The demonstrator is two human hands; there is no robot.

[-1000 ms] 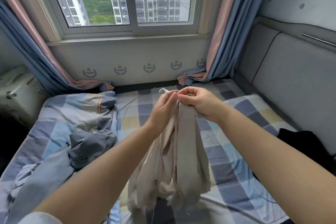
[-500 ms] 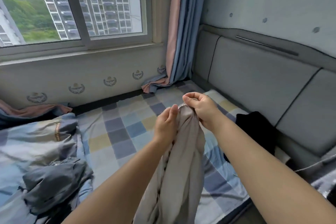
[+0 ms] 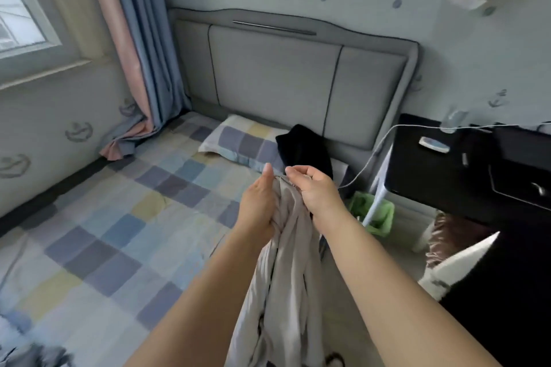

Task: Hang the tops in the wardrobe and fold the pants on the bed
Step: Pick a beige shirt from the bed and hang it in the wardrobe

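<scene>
Both hands' grip on beige garment [image 3: 286,271]

Pale beige cloth garment [image 3: 286,277]; pastel blue, lilac and yellow checked bed sheet [image 3: 125,217]; grey padded headboard [image 3: 274,80]; pink-and-blue curtain [image 3: 134,48].

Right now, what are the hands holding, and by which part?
Both hands, left and right, grip the beige garment at its bunched top end.
</scene>
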